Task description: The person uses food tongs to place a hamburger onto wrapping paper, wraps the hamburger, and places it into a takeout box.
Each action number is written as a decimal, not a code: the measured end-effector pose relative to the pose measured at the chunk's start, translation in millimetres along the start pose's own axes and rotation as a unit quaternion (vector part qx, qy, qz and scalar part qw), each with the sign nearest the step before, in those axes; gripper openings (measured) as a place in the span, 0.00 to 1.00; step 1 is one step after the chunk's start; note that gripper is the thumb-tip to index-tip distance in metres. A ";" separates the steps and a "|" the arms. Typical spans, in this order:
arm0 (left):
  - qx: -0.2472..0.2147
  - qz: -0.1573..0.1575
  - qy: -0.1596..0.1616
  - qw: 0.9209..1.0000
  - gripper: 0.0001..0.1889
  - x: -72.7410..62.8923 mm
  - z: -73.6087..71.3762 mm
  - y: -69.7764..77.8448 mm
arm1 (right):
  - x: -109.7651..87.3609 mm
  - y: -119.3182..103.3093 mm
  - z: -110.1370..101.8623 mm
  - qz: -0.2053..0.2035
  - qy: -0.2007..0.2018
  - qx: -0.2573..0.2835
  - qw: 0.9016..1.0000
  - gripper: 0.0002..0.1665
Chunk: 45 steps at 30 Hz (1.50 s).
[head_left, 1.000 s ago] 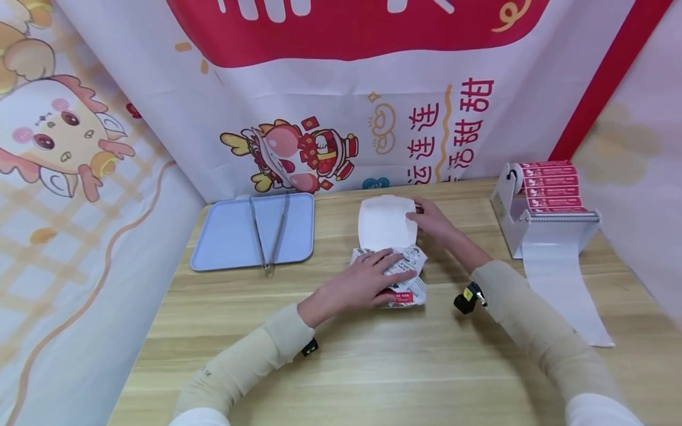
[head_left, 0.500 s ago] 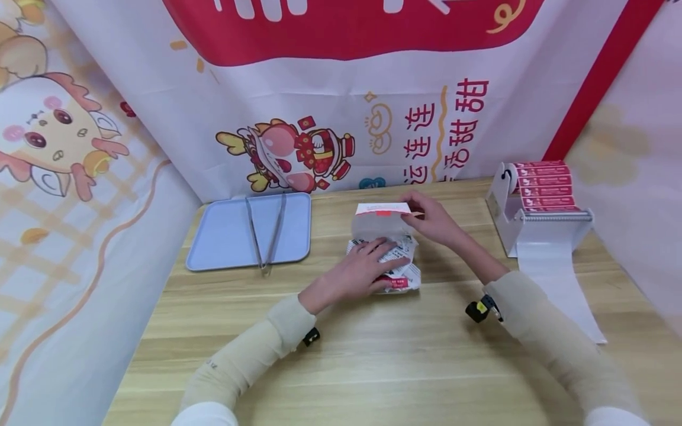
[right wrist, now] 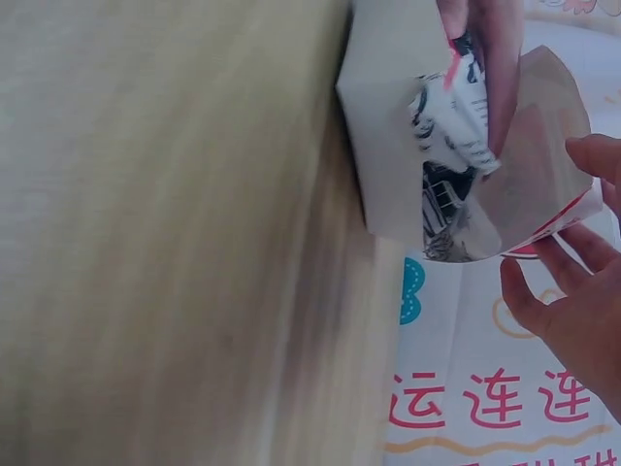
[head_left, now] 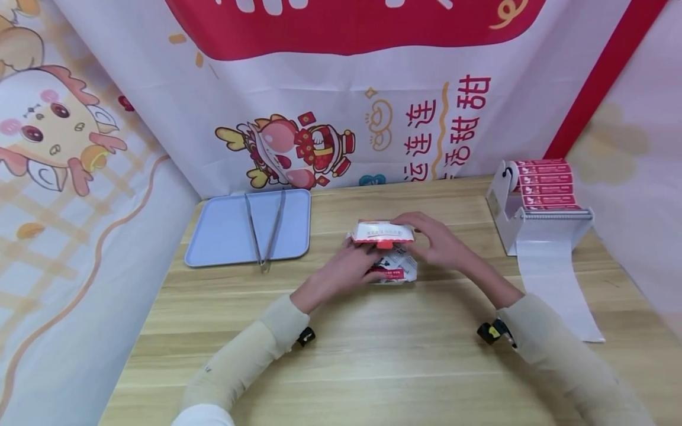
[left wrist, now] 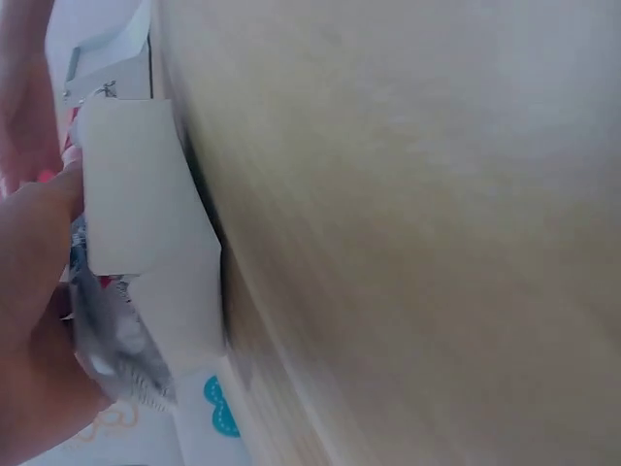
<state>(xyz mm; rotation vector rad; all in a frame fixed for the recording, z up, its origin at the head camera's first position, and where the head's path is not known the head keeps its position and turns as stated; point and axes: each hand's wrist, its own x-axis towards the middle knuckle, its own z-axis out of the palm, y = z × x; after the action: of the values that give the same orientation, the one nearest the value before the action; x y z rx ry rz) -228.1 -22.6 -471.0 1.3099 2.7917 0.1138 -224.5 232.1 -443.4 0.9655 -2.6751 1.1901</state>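
Observation:
A paper burger box (right wrist: 383,126) stands on the wooden table (head_left: 367,355), its lid (head_left: 382,231) tilted partway over the base. Inside lies a bundle of newspaper-print wrapping paper (head_left: 401,263) with a red patch; whatever it may wrap is hidden. My left hand (head_left: 341,269) rests on the paper, its fingertips under the lid in the head view. With extended fingers it presses the paper in the right wrist view. My right hand (head_left: 442,244) pinches the lid's right side, thumb (right wrist: 597,157) on the inner face and fingers on the outside.
Metal tongs (head_left: 253,228) lie on a blue tray (head_left: 218,236) at the back left. A label dispenser (head_left: 508,222) with red stickers stands at the back right, its white backing strip (head_left: 559,290) trailing forward. A printed cloth (head_left: 330,83) hangs behind the table.
The lid has swung from standing back, white inside showing, to leaning forward over the paper. My right hand has come forward with it; my left hand stays on the paper.

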 end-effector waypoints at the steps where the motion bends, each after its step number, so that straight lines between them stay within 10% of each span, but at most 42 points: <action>1: 0.002 -0.009 -0.001 1.000 0.36 -4.9 -0.4 -1.2 | -2.0 0.5 0.8 0.001 -0.002 -0.005 1.000 0.30; 12: -0.115 -0.071 0.063 0.989 0.34 -53.0 0.9 -25.4 | -16.8 -6.1 11.0 -0.002 0.005 -0.050 0.999 0.28; 19: -0.300 -0.164 0.060 0.938 0.31 -48.3 -2.9 -21.2 | -18.9 -10.6 23.0 -0.017 0.033 -0.058 0.998 0.21; 27: -0.396 -0.197 0.044 0.896 0.46 -40.4 5.5 -9.7 | -18.4 -6.8 44.8 0.009 -0.003 -0.084 0.996 0.17; 31: -0.477 -0.232 0.013 0.847 0.48 -39.3 10.9 -7.6 | -16.1 -5.6 48.7 0.001 -0.017 -0.091 0.996 0.19; 37: -0.661 -0.278 -0.055 0.695 0.34 -41.2 13.3 -7.0 | -6.7 -4.8 43.0 -0.020 -0.052 -0.146 0.988 0.30; 39: -0.703 -0.272 -0.052 0.655 0.30 -41.6 14.0 -6.1 | -4.2 -3.4 41.6 -0.028 -0.068 -0.179 0.981 0.35; 45: -0.769 -0.252 -0.010 0.588 0.24 -40.1 19.5 -0.9 | 1.8 -1.7 46.4 -0.046 -0.121 -0.242 0.962 0.38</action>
<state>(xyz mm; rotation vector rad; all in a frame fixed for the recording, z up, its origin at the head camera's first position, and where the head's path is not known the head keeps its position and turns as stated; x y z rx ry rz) -201.6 -53.1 -489.7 -0.0001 1.5721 1.8189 -216.1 198.4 -474.3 1.1812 -2.8490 0.3782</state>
